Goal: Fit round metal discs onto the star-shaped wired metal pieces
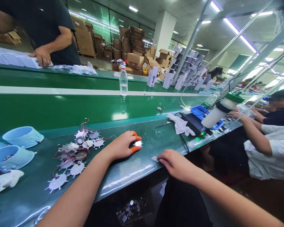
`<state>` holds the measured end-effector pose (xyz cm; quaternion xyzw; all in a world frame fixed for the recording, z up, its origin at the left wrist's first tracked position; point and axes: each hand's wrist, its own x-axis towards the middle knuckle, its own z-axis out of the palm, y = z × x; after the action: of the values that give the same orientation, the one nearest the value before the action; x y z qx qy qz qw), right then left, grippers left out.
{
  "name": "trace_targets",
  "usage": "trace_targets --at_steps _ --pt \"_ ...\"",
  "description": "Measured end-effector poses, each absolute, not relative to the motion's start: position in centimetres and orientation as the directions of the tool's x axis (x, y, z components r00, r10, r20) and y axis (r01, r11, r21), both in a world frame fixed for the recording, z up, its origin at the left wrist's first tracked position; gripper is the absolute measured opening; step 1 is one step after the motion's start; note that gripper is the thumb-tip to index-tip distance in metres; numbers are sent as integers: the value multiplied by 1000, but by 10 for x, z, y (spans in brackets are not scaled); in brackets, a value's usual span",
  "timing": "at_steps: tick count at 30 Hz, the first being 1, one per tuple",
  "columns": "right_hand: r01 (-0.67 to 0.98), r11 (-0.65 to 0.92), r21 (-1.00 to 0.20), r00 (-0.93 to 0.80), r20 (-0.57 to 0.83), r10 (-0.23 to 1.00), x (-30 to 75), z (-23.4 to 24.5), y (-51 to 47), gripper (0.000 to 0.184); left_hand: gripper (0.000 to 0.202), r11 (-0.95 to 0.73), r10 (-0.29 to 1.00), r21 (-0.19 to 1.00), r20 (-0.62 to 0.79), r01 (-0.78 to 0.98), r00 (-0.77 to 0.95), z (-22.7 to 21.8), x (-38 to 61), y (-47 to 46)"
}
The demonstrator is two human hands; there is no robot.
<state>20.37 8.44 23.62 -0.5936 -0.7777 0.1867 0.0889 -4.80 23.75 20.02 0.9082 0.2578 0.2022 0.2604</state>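
My left hand [123, 145], with orange covers on its fingertips, rests on the green bench with thumb and fingers curled around a small, shiny round part with short spokes [138, 143]. Closer to the bench's front edge, my right hand [174, 161] pinches a small, pale, flat piece, perhaps film or paper [154, 159]. Left of my left forearm lies a pile of similar white spoked discs [77, 169] with thin red wires and round metal pieces among them.
Light blue plastic rings [23, 136] stand far left, near a white fish-shaped part [8, 180]. Tweezers [162, 125], a white cloth [178, 124], a blue tray [207, 115] and a tilted tumbler [219, 110] are right. A water bottle [123, 82] stands behind. Co-workers sit right and stand opposite.
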Motion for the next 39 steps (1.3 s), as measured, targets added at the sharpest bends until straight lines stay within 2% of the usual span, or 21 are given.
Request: trace_targets --at_steps 4,7,9,10,12,15,18,24,26,29,32,36,39 --pt "889 148 -433 -156 19 988 183 221 43 33 39 -738 572 562 227 374 788 198 -47 239" --pt "800 107 -590 -42 123 992 176 206 24 23 38 -738 573 560 226 376 788 195 -47 241" --pt "660 -30 -750 160 101 982 178 195 22 19 37 -737 560 573 224 357 797 194 -47 242" --pt "543 -132 -829 282 32 959 181 189 24 25 37 -736 550 584 221 342 805 194 -48 242" --pt "216 -326 -920 449 -203 870 186 179 31 41 37 -731 527 607 211 313 823 195 -48 241" --pt "-243 -474 -846 431 -532 729 186 169 48 52 35 -719 514 623 180 307 839 198 -48 238" --pt "-450 -487 -748 378 -654 655 176 164 65 54 33 -712 528 606 130 354 839 206 -45 232" --pt "-580 -407 -706 394 -680 618 160 167 72 40 41 -714 544 561 66 420 837 229 -48 225" --pt "-586 -381 -715 401 -664 631 161 169 68 37 43 -704 592 554 112 444 798 237 -56 220" --pt "-581 -347 -736 397 -629 669 168 169 58 33 33 -697 681 504 244 510 690 243 -58 197" --pt "-577 -320 -752 402 -602 689 176 163 47 34 32 -711 703 390 367 585 610 234 -35 152" --pt "-525 -327 -786 397 -565 723 185 152 35 40 49 -707 695 168 344 687 631 205 14 98" --pt "-520 -327 -789 349 -545 762 191 151 33 41 56 -694 694 87 342 715 633 190 33 82"
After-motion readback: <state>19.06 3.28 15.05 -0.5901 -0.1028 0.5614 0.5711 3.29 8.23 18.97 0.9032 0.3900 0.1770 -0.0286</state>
